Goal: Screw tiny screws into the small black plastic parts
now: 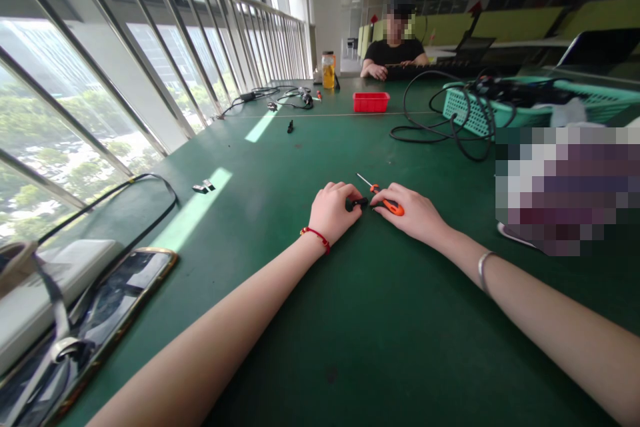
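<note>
Above the green table (320, 320), my left hand (333, 209) pinches a small black piece (359, 202) whose kind I cannot make out. Just to its right, my right hand (407, 213) is closed around a screwdriver (394, 207) with an orange and black handle. The screwdriver's bare metal shaft points up and left, away from the black piece. My right thumb and index finger come close to the black piece's right end; whether they touch it, I cannot tell.
A red bin (371, 103) stands farther back, left of a teal basket (470, 110) with black cables. Small black parts (203, 187) lie at left, near a phone (125, 300). Behind a jar of yellow liquid (328, 71), a person (395, 53) sits across the table.
</note>
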{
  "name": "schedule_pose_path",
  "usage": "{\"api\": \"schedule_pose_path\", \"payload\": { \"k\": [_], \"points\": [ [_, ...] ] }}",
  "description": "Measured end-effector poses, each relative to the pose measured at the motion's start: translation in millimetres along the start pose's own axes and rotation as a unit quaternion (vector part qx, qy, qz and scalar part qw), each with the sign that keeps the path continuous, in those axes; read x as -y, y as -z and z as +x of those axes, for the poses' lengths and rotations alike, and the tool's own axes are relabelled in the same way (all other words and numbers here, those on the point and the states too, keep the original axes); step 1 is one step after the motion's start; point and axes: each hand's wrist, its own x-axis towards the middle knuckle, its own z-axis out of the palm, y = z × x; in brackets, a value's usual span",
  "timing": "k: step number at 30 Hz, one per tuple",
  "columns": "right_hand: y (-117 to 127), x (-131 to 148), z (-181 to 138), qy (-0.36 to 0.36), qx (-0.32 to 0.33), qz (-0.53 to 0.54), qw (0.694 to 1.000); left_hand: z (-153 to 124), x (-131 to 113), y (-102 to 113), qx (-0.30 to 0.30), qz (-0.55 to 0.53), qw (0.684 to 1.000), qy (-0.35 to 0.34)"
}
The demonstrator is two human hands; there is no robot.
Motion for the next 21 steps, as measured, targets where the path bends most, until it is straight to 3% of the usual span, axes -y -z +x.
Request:
{"api": "schedule_pose_path", "payload": {
  "k": [12,21],
  "points": [
    [1.7,1.4,-0.3,0.014,0.004,-0.013,1.0,0.6,0.8,-0.8,-0.002,0.008,1.0,-0.005],
    [3.7,4.9,-1.4,0.014,-0.072,-0.015,0.997,-0.8,-2.0,-0.2,-0.004,0.023,0.999,-0.04]
  ]
}}
